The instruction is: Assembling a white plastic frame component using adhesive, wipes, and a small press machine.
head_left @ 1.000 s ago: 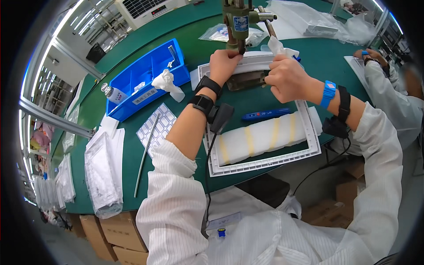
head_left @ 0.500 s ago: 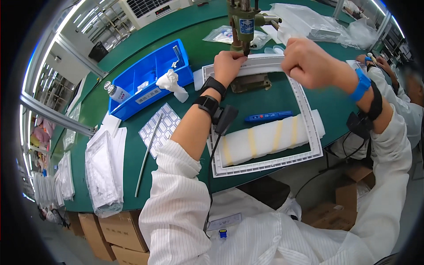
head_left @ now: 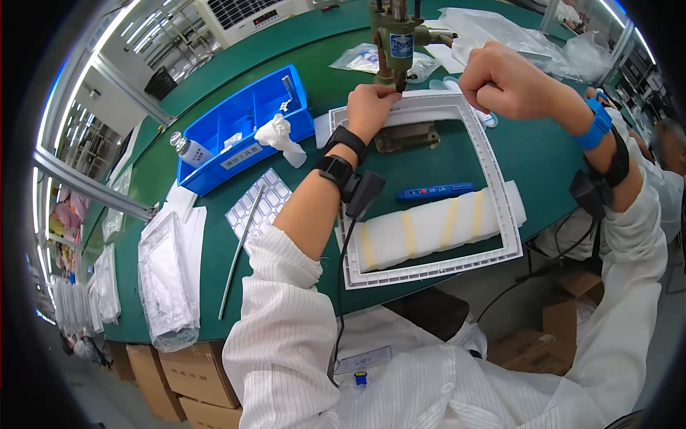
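Note:
A white rectangular plastic frame (head_left: 500, 193) lies on the green table, its far side under the ram of a green hand press (head_left: 397, 44). My left hand (head_left: 368, 111) is closed at the frame's far left part, fingertips pinched right beside the press tip. What sits between those fingertips is too small to see. To the right of the press, my right hand (head_left: 509, 82) is curled into a fist around the pale end of the press lever (head_left: 459, 48). A metal block (head_left: 407, 137) sits below the ram, inside the frame's opening.
Within the frame lie a blue pen-shaped tool (head_left: 436, 191) and a white foam roll with yellow strips (head_left: 429, 227). A blue divided bin (head_left: 243, 118) holds a bottle and small parts. Left of me are a label sheet (head_left: 261, 204), a thin rod (head_left: 239, 250) and bagged parts (head_left: 168, 279).
My right hand has risen slightly and shifted right, and the lever has tilted up a little. My left hand stays at the frame beside the press tip.

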The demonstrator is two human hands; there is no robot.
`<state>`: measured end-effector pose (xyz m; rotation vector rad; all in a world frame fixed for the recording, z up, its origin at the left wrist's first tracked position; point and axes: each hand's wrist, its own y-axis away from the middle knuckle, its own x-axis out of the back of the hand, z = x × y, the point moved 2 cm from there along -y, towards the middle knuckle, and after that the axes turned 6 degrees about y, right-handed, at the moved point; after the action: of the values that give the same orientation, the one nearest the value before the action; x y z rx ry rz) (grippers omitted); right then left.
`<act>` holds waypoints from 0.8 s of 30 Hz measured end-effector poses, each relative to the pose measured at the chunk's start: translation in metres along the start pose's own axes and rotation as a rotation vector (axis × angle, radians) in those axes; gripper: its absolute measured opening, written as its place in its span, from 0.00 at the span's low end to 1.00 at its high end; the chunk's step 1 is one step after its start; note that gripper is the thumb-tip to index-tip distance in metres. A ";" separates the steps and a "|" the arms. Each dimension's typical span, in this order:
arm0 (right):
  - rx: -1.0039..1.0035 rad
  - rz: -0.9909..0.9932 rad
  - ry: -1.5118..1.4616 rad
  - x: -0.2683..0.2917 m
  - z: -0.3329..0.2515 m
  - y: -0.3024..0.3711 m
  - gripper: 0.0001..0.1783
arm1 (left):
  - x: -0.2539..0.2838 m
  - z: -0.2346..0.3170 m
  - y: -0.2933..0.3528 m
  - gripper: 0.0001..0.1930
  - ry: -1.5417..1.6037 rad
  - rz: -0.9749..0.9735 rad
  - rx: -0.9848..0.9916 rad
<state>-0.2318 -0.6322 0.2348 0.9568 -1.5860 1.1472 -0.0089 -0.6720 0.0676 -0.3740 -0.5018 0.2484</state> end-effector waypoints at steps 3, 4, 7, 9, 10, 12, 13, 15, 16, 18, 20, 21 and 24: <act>0.031 0.039 0.034 0.001 0.001 0.002 0.07 | -0.004 0.000 -0.002 0.11 -0.004 -0.003 0.011; 0.032 0.040 0.034 0.001 0.001 0.002 0.07 | -0.005 0.000 -0.003 0.11 -0.005 -0.003 0.010; 0.044 0.082 -0.020 -0.008 0.006 -0.004 0.07 | 0.005 -0.005 -0.001 0.11 -0.045 0.022 -0.029; 0.110 0.082 -0.037 -0.024 0.012 -0.008 0.06 | 0.013 -0.010 0.002 0.12 -0.052 -0.008 -0.029; 0.147 0.042 0.012 -0.033 0.012 -0.012 0.08 | 0.021 -0.017 0.005 0.11 -0.067 0.024 -0.012; 0.098 0.143 0.175 -0.049 -0.006 -0.002 0.09 | 0.021 -0.012 0.008 0.10 -0.040 0.082 -0.007; 0.053 0.201 0.258 -0.057 -0.003 0.014 0.08 | 0.007 -0.011 0.000 0.11 -0.068 0.123 -0.092; -0.059 0.293 0.406 -0.074 0.008 0.053 0.08 | -0.053 -0.002 -0.014 0.09 0.046 0.136 -0.160; -0.010 0.312 0.365 -0.086 0.010 0.045 0.09 | -0.043 -0.006 -0.012 0.06 0.067 0.161 -0.145; 0.029 0.375 0.357 -0.105 0.010 0.034 0.10 | -0.031 -0.013 -0.007 0.06 0.053 0.210 -0.137; 0.078 0.295 0.325 -0.128 0.022 0.024 0.10 | -0.017 -0.026 0.000 0.06 -0.018 0.254 -0.142; 0.087 0.300 0.324 -0.131 0.024 0.024 0.10 | -0.019 -0.026 0.000 0.06 0.026 0.255 -0.118; 0.085 0.277 0.384 -0.135 0.027 0.027 0.10 | -0.026 -0.024 -0.005 0.05 0.079 0.272 -0.107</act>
<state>-0.2273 -0.6416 0.0948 0.5341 -1.3887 1.4993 -0.0176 -0.6915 0.0394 -0.5554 -0.3869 0.4687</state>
